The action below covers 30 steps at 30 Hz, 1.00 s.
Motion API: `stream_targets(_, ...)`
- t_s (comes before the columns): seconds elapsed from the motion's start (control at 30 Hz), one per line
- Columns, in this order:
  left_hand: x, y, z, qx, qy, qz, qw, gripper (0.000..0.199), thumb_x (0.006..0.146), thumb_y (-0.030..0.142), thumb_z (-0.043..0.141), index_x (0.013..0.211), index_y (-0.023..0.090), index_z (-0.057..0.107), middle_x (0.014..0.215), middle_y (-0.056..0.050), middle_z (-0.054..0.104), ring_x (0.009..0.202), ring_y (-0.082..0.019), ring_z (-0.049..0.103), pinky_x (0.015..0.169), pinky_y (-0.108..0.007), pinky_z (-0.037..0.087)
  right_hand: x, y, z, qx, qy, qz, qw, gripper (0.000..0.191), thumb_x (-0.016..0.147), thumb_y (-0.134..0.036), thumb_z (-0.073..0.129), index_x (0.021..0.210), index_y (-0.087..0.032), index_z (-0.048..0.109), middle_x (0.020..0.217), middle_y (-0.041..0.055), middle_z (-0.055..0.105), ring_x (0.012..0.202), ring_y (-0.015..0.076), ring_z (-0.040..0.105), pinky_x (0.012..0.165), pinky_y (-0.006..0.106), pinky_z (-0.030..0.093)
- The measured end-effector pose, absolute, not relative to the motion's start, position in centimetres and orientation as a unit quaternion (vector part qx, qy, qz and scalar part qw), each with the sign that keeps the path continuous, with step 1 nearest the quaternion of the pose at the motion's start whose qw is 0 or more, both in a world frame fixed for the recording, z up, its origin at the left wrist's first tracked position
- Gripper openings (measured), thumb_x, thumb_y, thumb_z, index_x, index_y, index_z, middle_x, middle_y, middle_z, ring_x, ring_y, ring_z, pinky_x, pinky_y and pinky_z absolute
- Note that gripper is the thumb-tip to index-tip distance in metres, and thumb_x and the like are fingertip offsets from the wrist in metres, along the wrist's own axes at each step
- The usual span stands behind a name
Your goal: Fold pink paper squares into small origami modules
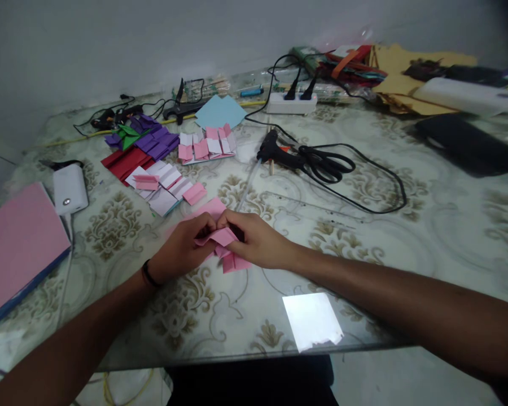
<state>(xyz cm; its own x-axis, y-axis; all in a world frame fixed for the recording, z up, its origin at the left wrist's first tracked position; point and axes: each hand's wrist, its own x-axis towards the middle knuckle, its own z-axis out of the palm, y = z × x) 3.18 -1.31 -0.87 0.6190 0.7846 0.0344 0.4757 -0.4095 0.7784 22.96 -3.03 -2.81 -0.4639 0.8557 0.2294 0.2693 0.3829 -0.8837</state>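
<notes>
My left hand (186, 245), with a dark band at its wrist, pinches the left side of a folded pink paper (224, 237). From the right, my right hand (256, 239) grips the same paper, and the two hands meet at its top. More pink paper (214, 207) lies just behind and beneath the fingers. Folded white and pink pieces (163, 192) are grouped on the table beyond my left hand. Farther back is another pink and white set (207, 145). Purple (158, 142), red (127, 163) and green (128, 136) folded pieces sit at the back left.
A black glue gun (279, 152) with a coiled cable lies behind my right hand, near a clear ruler (313, 208). A white power bank (70, 189) and pink sheets (21, 242) are left. A white paper piece (313, 321) lies near the front edge.
</notes>
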Motion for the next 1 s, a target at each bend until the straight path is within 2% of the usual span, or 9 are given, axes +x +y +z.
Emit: stream_targets(1.0, 3.05, -1.35, -0.99, 0.816, 0.381, 0.207, 0.381, 0.005, 0.083, 0.014, 0.057, 0.085, 0.018, 0.054, 0.074, 0.003, 0.056, 0.064, -0.010, 0.047, 0.060, -0.023, 0.036, 22.97, -3.09, -2.76, -0.378, -0.747, 0.418, 0.353, 0.010, 0.079, -0.012, 0.060, 0.086, -0.019, 0.054, 0.078, -0.0026, 0.061, 0.067, 0.0113, 0.051, 0.063, 0.022, 0.036)
